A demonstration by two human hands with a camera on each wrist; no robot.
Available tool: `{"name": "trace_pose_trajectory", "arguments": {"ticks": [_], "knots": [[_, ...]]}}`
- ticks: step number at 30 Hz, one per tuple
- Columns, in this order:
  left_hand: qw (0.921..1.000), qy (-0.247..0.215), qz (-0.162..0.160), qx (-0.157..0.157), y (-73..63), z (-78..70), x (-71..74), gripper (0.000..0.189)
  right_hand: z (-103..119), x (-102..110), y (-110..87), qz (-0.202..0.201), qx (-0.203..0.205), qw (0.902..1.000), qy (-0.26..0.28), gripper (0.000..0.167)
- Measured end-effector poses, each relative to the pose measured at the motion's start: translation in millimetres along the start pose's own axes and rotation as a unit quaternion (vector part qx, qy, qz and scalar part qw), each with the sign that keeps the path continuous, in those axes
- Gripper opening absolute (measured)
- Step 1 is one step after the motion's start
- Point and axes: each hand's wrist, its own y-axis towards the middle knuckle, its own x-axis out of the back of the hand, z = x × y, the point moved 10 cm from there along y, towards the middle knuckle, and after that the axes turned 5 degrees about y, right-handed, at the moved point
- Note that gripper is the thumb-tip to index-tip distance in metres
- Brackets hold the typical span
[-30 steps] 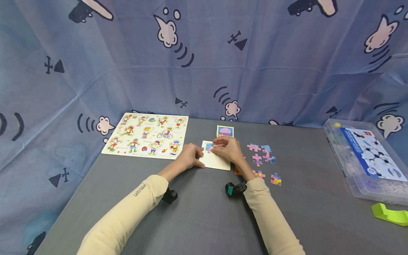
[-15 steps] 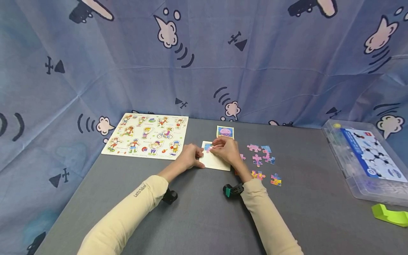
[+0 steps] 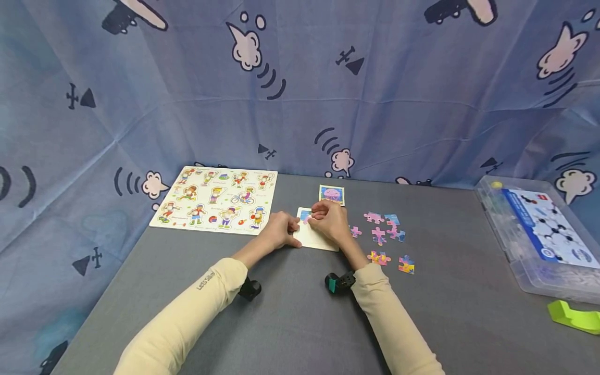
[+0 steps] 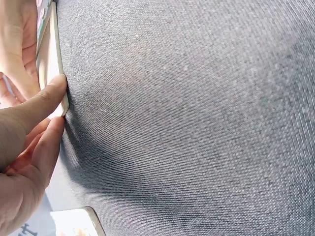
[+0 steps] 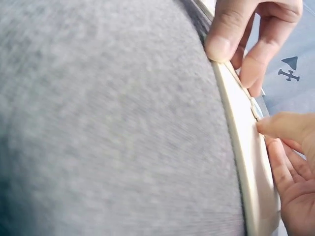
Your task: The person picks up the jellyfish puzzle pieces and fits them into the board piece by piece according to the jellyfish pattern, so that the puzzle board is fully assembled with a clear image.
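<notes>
A small cream puzzle tray (image 3: 319, 240) lies flat on the grey table, with blue-and-pink jigsaw pieces (image 3: 305, 216) in its far left corner. My left hand (image 3: 279, 229) grips the tray's left side, thumb at the near corner; the left wrist view shows its thumb (image 4: 51, 93) on the edge. Over the tray, my right hand (image 3: 332, 224) pinches a pink jigsaw piece at the placed ones, its fingertips mostly covering it. In the right wrist view the right thumb (image 5: 275, 125) is low against the tray. Behind stands a square picture card (image 3: 332, 194) with a pink octopus-like figure.
Several loose jigsaw pieces (image 3: 378, 235) lie right of the tray. A large board with sports figures (image 3: 220, 200) lies at the back left. A clear plastic box (image 3: 515, 250) and a bright green plastic part (image 3: 574, 316) sit at the right. A patterned curtain (image 3: 290, 120) hangs behind.
My right hand and wrist have shifted slightly left over the tray, uncovering more of the loose pieces on the right. The left hand and the tray have stayed put.
</notes>
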Motion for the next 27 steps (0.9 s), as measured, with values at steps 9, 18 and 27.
{"name": "trace_pose_trajectory", "arguments": {"ticks": [9,18,27], "knots": [[1.0,-0.007,0.002,0.002,1.9,3.3,-1.8,0.031,-1.4,-1.5,-0.3,0.025,-0.017,0.9994,0.016,0.028],[1.0,-0.001,0.005,-0.001,1.9,1.6,-3.3,0.031,-1.2,7.5,-1.1,0.011,-0.012,0.9998,0.012,0.021],[0.9999,0.004,0.003,-0.01,0.0,-0.3,-1.0,0.027,7.2,2.8,-0.5,0.022,0.018,0.999,-0.034,0.011]]}}
